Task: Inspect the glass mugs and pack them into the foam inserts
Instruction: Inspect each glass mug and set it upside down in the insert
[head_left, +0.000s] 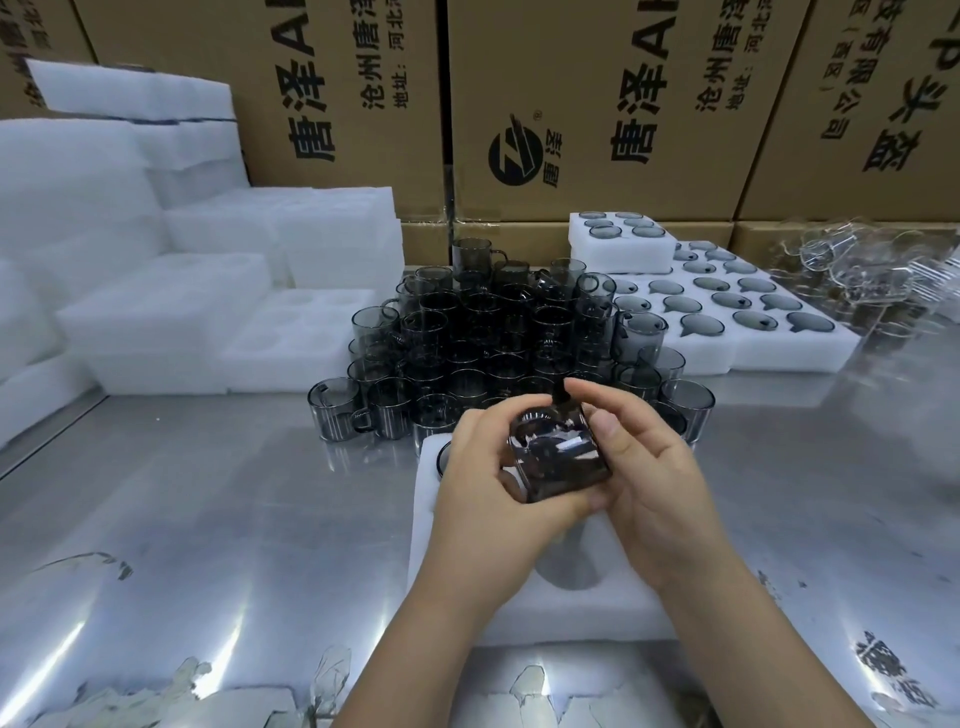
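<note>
While cartons (597, 104) marked 唐泽 stand behind, the hands, left (488, 483) and right (660, 493), grip a dark mug (558, 460).

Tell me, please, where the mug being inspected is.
Head view, lower centre: left hand and right hand hold the mug above the foam insert, in front of the mug pile.

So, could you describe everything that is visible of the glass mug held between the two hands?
The glass mug is dark, smoky and see-through, with a straight wall and bright reflections. It is tilted, held above the white foam insert, near the pile of similar mugs. The left hand grips its left side and lower end; the right hand holds its right side with thumb and fingertips. A dark piece by the right fingertips may be its handle; that is unclear.
</note>
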